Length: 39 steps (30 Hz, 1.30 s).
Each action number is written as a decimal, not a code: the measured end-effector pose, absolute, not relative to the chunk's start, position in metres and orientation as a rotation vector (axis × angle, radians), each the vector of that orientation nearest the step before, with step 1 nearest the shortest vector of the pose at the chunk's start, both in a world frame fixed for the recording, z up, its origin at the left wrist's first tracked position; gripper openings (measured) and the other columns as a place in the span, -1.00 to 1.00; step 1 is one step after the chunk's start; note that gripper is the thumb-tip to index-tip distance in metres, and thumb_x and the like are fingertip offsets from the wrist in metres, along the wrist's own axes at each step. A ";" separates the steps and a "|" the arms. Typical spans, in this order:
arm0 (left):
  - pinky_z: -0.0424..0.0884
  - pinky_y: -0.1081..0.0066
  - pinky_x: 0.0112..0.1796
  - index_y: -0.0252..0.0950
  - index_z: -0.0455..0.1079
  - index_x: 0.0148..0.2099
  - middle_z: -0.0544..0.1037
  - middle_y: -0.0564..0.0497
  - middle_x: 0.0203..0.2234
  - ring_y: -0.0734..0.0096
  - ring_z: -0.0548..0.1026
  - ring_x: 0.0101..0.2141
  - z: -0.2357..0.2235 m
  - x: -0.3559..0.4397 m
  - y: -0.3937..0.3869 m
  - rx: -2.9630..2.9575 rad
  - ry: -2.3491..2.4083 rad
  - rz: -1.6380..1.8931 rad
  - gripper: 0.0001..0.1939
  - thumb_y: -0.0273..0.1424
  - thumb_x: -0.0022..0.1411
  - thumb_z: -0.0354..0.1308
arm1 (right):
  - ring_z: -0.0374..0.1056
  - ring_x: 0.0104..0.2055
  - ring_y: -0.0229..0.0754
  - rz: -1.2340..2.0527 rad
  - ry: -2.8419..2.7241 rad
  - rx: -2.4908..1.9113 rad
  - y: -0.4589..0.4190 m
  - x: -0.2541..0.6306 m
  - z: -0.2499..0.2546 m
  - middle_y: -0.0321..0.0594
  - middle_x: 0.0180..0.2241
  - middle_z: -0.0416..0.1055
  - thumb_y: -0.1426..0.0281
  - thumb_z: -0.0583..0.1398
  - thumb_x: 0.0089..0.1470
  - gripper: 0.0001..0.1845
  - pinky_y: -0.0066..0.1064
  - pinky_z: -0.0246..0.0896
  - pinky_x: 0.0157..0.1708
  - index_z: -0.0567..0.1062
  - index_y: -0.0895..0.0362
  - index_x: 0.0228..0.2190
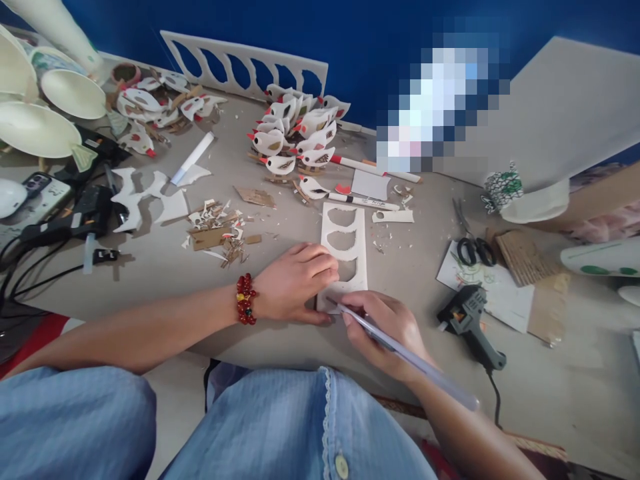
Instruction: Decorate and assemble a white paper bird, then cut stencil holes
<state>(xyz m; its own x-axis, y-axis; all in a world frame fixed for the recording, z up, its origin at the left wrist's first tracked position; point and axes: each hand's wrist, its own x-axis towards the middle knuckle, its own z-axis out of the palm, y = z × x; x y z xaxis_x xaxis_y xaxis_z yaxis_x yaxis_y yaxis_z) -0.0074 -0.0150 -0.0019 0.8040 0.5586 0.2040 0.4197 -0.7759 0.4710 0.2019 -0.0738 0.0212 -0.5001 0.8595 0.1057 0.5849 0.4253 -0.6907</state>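
My left hand (295,280) rests on the near end of a white foam strip (345,250) with several leaf-shaped holes cut out of it, fingers curled and pressing it to the grey table (160,267). A red bead bracelet (245,299) circles that wrist. My right hand (385,327) is closed round a long thin translucent cutting tool (400,350). Its tip touches the strip's near edge, right beside my left fingers.
A pile of white paper birds (295,137) sits behind the strip, with markers (357,200) and scraps (220,230). Scissors (473,243) and a glue gun (473,323) lie to the right. Another glue gun, cables and a phone (43,193) lie at left. A white cut-out panel (240,67) leans at the back.
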 end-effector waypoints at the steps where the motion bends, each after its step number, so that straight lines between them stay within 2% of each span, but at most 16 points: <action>1: 0.28 0.10 -0.03 -0.31 0.33 -0.14 0.45 -0.16 -0.15 0.06 0.32 -0.05 -0.002 -0.007 -0.016 2.588 0.739 0.472 -0.54 -0.03 0.10 0.15 | 0.40 -0.42 -0.21 0.854 -2.240 -1.230 -0.073 0.202 0.023 -0.25 -0.43 0.46 0.46 0.10 0.11 -0.87 -0.43 0.27 -0.40 0.38 0.08 -0.26; 8: 0.26 0.12 -0.05 -0.32 0.34 -0.19 0.45 -0.16 -0.18 0.06 0.32 -0.08 -0.003 -0.003 -0.021 2.624 0.778 0.468 -0.58 -0.05 0.11 0.13 | 0.46 -0.29 -0.17 0.960 -2.285 -1.197 -0.073 0.202 0.027 -0.20 -0.30 0.52 0.50 0.06 0.14 -0.79 -0.36 0.34 -0.24 0.40 0.09 -0.20; 15: 0.24 0.13 -0.03 -0.33 0.35 -0.22 0.46 -0.15 -0.20 0.08 0.32 -0.09 -0.003 -0.002 -0.023 2.642 0.792 0.485 -0.64 -0.13 0.08 0.14 | 0.45 -0.33 -0.17 0.853 -2.320 -1.169 -0.074 0.196 0.024 -0.19 -0.36 0.51 0.51 0.03 0.15 -0.84 -0.37 0.33 -0.31 0.39 0.10 -0.29; 25: 0.22 0.09 -0.04 -0.31 0.33 -0.21 0.45 -0.17 -0.19 0.04 0.32 -0.09 -0.007 -0.001 -0.023 2.651 0.799 0.474 -0.62 -0.10 0.06 0.15 | 0.44 -0.32 -0.14 0.885 -2.366 -1.158 -0.069 0.196 0.026 -0.18 -0.38 0.50 0.49 0.03 0.18 -0.85 -0.36 0.32 -0.30 0.39 0.10 -0.31; 34: 0.25 0.14 -0.08 -0.30 0.33 -0.19 0.45 -0.15 -0.18 0.06 0.31 -0.08 -0.006 -0.002 -0.020 2.582 0.841 0.514 -0.60 -0.14 -0.01 0.20 | 0.42 -0.33 -0.18 0.926 -2.355 -1.174 -0.069 0.204 0.033 -0.24 -0.36 0.49 0.49 0.05 0.17 -0.84 -0.39 0.27 -0.32 0.40 0.09 -0.25; 39: 0.24 0.12 -0.08 -0.30 0.34 -0.20 0.45 -0.16 -0.18 0.04 0.31 -0.08 -0.008 -0.002 -0.018 2.596 0.851 0.504 -0.62 -0.14 0.02 0.17 | 0.44 -0.27 -0.15 0.922 -2.349 -1.168 -0.069 0.204 0.029 -0.20 -0.30 0.51 0.50 0.05 0.17 -0.84 -0.36 0.30 -0.26 0.40 0.08 -0.25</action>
<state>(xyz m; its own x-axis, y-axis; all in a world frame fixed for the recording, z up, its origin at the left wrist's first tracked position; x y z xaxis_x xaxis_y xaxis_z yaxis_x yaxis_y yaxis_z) -0.0022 -0.0184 -0.0077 0.7549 0.6182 0.2189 0.4892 -0.7531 0.4399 0.2044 -0.0690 0.0288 -0.5940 0.8039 0.0289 0.5695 0.4456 -0.6907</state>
